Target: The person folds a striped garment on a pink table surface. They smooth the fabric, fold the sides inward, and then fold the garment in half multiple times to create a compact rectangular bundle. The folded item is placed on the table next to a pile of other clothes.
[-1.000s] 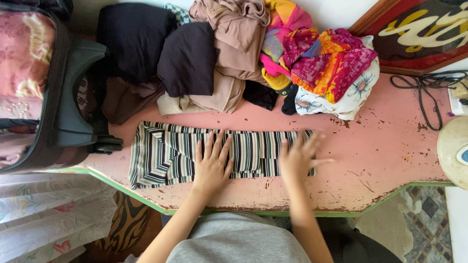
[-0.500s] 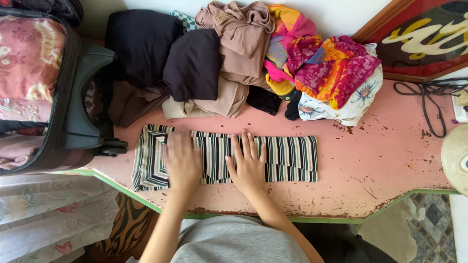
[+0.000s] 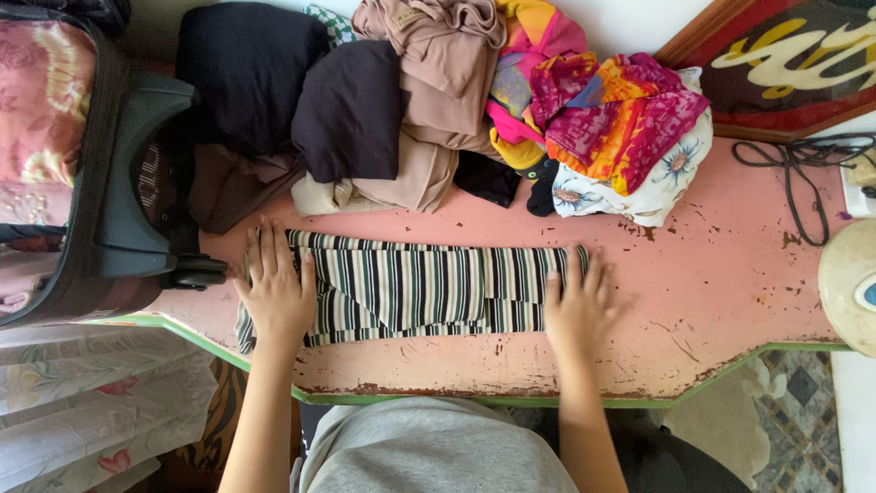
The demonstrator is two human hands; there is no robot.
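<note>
Both hands flat and spread, gripping nothing: left hand (image 3: 274, 290) pressed on the left end of the striped cloth (image 3: 415, 288), right hand (image 3: 577, 306) pressed on its right end, fingers (image 3: 595, 274) slightly blurred. Cloth folded into a long band, lying lengthwise along the front of the pink table (image 3: 721, 274), its near side just short of the green table edge (image 3: 511, 400). Bare, chipped tabletop to the right of the cloth, open as far as the black cable (image 3: 794, 178) and a round white object (image 3: 849, 283) at the right border. Crowded behind: pile of clothes (image 3: 438, 100) in black, beige, pink, orange and flowered white, nearly touching the cloth's far side. Open suitcase (image 3: 109, 183) close at the left, its wheel (image 3: 196, 271) just beside the left hand. Framed picture (image 3: 776, 64), red with gold and cream lettering, wood-framed, tilted in the upper right corner.
</note>
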